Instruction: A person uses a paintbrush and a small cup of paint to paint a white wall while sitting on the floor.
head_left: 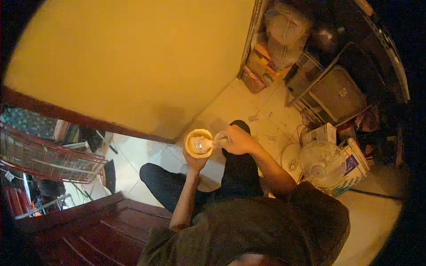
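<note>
My left hand (196, 163) holds a round, pale, open-topped container (199, 155) from below and the side, its mouth turned up towards the camera. My right hand (238, 139), just to the right of it, grips a pale, partly clear object (219, 141) that reaches over the container's rim; blur hides what kind it is. Something whitish and shiny (198, 145) shows inside the container. Both hands are above my dark-clad knees, over the tiled floor.
A yellow wall (133, 66) stands ahead. On the right are a fan with a round grille (321, 164), cardboard boxes (356, 159) and a folding chair (339, 94). A red wire rack (50, 156) is at left, above a dark red wooden door (100, 229). Small litter (253, 118) lies on the floor.
</note>
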The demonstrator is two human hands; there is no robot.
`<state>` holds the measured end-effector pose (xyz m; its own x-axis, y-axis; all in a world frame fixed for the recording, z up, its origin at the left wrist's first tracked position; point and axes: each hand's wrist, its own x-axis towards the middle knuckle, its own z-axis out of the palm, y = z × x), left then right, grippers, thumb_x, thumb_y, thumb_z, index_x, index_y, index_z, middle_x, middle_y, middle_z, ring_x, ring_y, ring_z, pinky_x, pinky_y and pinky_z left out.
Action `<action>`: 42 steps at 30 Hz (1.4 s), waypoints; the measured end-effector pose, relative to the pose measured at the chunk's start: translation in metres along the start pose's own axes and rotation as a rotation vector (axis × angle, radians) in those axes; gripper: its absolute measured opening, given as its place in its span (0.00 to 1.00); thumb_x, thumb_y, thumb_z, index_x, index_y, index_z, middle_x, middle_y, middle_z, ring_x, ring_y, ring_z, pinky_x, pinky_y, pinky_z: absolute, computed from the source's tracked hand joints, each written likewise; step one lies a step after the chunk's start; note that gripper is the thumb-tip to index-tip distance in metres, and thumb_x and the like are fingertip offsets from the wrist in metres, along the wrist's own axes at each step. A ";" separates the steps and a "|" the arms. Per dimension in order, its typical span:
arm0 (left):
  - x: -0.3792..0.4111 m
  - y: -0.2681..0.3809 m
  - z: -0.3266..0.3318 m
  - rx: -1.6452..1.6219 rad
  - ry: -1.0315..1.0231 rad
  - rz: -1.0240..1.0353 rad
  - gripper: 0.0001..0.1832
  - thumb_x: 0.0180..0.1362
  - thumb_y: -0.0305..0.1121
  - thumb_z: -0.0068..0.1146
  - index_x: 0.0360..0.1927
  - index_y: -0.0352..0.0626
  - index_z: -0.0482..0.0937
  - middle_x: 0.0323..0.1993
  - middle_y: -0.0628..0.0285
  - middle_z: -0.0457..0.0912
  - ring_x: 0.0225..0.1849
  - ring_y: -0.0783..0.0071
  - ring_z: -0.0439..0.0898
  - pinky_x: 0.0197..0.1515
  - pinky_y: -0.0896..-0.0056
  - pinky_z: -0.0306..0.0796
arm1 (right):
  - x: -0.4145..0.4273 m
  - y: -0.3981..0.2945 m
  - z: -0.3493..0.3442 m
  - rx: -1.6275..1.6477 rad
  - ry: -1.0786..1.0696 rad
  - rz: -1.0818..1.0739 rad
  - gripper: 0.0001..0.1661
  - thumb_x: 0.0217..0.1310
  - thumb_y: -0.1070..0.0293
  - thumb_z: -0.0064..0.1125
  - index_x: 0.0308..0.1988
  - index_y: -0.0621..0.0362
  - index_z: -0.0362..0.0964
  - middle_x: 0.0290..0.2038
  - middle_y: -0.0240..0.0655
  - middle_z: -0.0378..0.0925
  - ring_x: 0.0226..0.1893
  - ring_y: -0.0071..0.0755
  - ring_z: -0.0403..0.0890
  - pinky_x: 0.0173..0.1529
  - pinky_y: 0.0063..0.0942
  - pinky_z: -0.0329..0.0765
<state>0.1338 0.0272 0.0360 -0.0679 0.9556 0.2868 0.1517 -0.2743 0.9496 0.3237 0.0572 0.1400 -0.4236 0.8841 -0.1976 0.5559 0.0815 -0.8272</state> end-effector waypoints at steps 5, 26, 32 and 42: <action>0.004 -0.024 -0.005 -0.030 0.018 -0.058 0.41 0.32 0.34 0.79 0.52 0.35 0.68 0.44 0.55 0.77 0.44 0.64 0.78 0.48 0.65 0.74 | 0.034 0.008 0.004 -0.078 -0.136 -0.011 0.17 0.57 0.57 0.59 0.32 0.62 0.78 0.19 0.50 0.74 0.20 0.48 0.77 0.26 0.38 0.71; 0.050 -0.018 0.007 -0.066 0.023 0.001 0.38 0.32 0.30 0.76 0.51 0.38 0.71 0.45 0.58 0.76 0.46 0.65 0.76 0.51 0.65 0.71 | 0.040 -0.017 -0.024 -0.173 -0.084 0.224 0.19 0.56 0.52 0.58 0.33 0.58 0.79 0.23 0.48 0.77 0.25 0.48 0.79 0.31 0.39 0.73; 0.036 -0.013 0.002 -0.070 0.018 0.056 0.39 0.33 0.31 0.78 0.52 0.38 0.70 0.46 0.58 0.77 0.48 0.66 0.77 0.53 0.64 0.71 | 0.011 -0.003 -0.026 0.006 0.039 0.101 0.14 0.58 0.63 0.59 0.32 0.65 0.78 0.18 0.31 0.73 0.20 0.22 0.72 0.26 0.26 0.68; 0.023 -0.011 -0.026 -0.001 0.179 -0.019 0.42 0.37 0.26 0.75 0.58 0.37 0.64 0.54 0.56 0.72 0.54 0.65 0.72 0.59 0.63 0.67 | 0.010 0.030 -0.037 0.666 -0.016 0.205 0.12 0.60 0.61 0.59 0.32 0.59 0.75 0.15 0.23 0.66 0.11 0.13 0.58 0.14 0.17 0.53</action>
<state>0.1050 0.0492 0.0358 -0.2457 0.9260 0.2867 0.1473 -0.2567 0.9552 0.3628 0.0852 0.1323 -0.3702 0.8440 -0.3880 0.0706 -0.3909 -0.9177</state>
